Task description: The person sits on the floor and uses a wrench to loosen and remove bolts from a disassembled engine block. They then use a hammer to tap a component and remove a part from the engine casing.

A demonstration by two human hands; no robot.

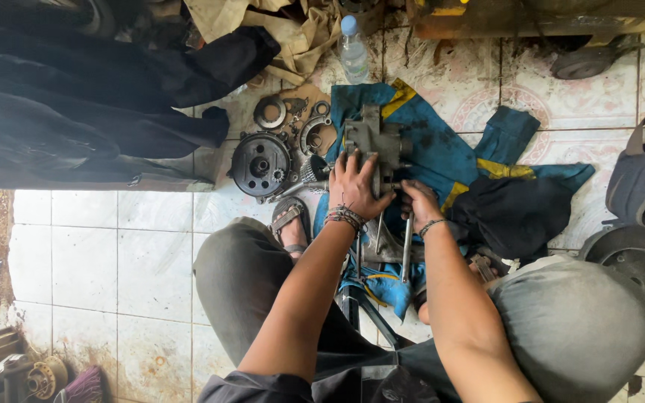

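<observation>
A grey metal engine casing (377, 142) stands on a blue and yellow cloth (442, 153) on the tiled floor. My left hand (352, 186) presses flat on the front of the casing, fingers spread over it. My right hand (418, 203) is closed around the top of a long metal wrench (406, 254) whose handle hangs down toward me, its head against the casing's lower right side. I sit crouched, knees on both sides of the work.
A round dark clutch-like disc (260, 164), rings and small parts (293, 119) lie left of the casing. A plastic water bottle (352, 48) stands behind. A dark wheel part (640, 261) and grey bag (643, 183) are at right. Dark cloth (76, 97) covers the upper left.
</observation>
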